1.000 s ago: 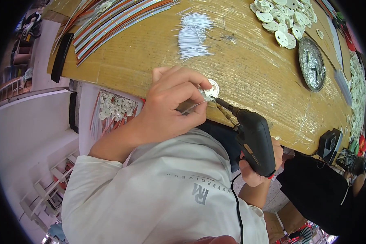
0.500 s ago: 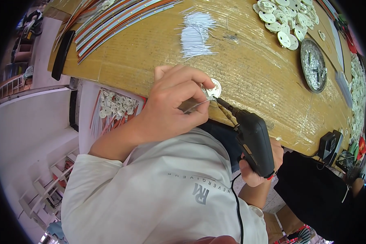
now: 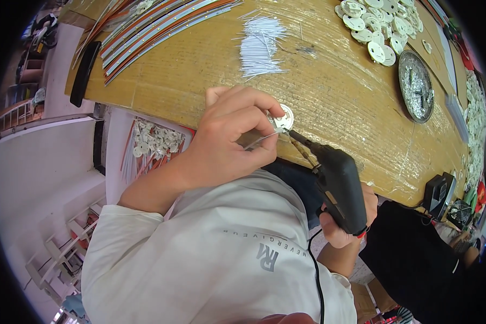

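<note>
At the near edge of the table, my left hand point(image 3: 221, 135) is closed in a pinch on a thin white wire point(image 3: 260, 141). One end of that wire meets the rim of a round white disc point(image 3: 287, 115), and a fingertip rests against the disc. Wrapped round the handle of a black soldering gun point(image 3: 341, 183) is my right hand point(image 3: 337, 233). The gun's tip points left and touches or nearly touches the place where wire and disc meet. A thin brass-coloured tube runs below the tip. My fingers partly cover the disc.
Beyond my hands lies a pile of short white wires point(image 3: 262, 47). White discs point(image 3: 380, 27) are heaped at the far right, near a round metal dish point(image 3: 416, 86). LED strips point(image 3: 156, 35) lie far left. A bin of parts point(image 3: 156, 143) sits below the table edge. A person in black point(image 3: 410, 254) is at right.
My hands, the wire and the disc stay almost in place. The soldering gun's body has tilted very slightly. At right, the other person has shifted a little.
</note>
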Action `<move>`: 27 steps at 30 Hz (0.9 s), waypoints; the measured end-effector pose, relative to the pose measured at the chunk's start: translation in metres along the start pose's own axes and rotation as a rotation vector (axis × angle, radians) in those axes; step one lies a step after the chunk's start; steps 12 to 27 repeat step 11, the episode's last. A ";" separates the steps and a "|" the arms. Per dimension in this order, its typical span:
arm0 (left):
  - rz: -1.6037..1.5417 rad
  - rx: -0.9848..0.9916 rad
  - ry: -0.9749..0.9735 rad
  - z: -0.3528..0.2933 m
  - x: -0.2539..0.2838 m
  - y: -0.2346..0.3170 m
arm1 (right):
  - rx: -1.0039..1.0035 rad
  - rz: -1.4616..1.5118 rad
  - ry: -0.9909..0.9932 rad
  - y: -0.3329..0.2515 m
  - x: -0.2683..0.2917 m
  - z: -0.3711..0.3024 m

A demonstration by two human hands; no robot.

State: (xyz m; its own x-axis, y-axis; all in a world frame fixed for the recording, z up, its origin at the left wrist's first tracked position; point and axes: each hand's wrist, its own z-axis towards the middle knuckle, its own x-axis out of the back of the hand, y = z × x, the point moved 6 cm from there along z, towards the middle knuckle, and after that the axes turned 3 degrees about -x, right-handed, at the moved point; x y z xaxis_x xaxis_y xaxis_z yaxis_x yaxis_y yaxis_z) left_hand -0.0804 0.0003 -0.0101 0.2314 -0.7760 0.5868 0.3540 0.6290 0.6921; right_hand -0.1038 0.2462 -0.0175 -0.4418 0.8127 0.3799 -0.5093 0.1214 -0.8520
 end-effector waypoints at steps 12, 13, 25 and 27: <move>0.012 0.018 -0.006 0.000 0.000 0.000 | -0.231 0.076 0.172 0.003 0.005 -0.013; 0.012 0.018 -0.006 0.000 0.000 0.000 | -0.231 0.076 0.172 0.003 0.005 -0.013; 0.012 0.018 -0.006 0.000 0.000 0.000 | -0.231 0.076 0.172 0.003 0.005 -0.013; 0.012 0.018 -0.006 0.000 0.000 0.000 | -0.231 0.076 0.172 0.003 0.005 -0.013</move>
